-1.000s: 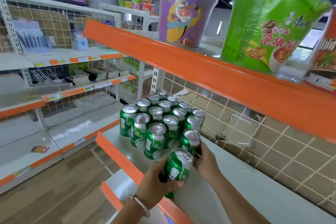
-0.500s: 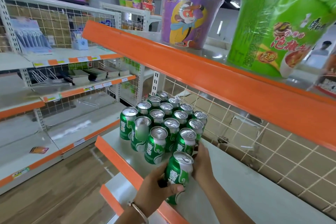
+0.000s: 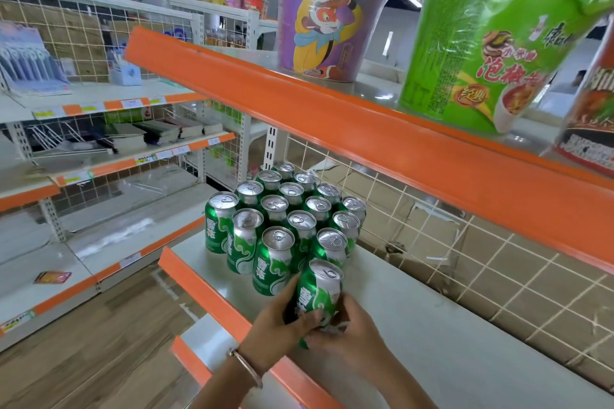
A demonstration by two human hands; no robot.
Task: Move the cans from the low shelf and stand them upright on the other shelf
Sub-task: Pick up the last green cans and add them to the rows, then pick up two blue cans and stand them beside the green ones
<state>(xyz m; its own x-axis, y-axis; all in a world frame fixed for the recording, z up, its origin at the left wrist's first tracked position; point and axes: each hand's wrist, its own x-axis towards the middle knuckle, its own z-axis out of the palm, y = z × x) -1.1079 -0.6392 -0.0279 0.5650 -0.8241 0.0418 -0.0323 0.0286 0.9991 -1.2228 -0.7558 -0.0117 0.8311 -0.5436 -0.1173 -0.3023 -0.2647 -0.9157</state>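
Both hands grasp one green beer can (image 3: 319,295). The left hand (image 3: 275,319) wraps its fingers and thumb around the can's left side and lower body. The right hand (image 3: 352,339) curls around the lower right side and base. The can is upright, tilted slightly, with its silver pull-tab lid facing up. It sits over the near part of the white middle shelf (image 3: 448,342); whether its base touches the shelf cannot be determined, because the hands cover it.

Just beyond the held can, on the same shelf, stands a cluster of upright green cans (image 3: 282,216). They are packed in diagonal rows, touching one another, and run toward the far left corner. The nearest cans of the cluster stand directly beside the held can.

An orange price rail (image 3: 202,289) edges the shelf front. A wire grid back panel (image 3: 465,259) closes the right side, with cardboard visible behind it. The upper shelf (image 3: 365,143) overhangs the cans. It carries a purple instant-noodle bowl (image 3: 329,16) and a green instant-noodle bowl (image 3: 491,50). A silver bracelet (image 3: 246,367) circles the left wrist. At the far left, another shelving unit (image 3: 99,156) holds stationery and books.
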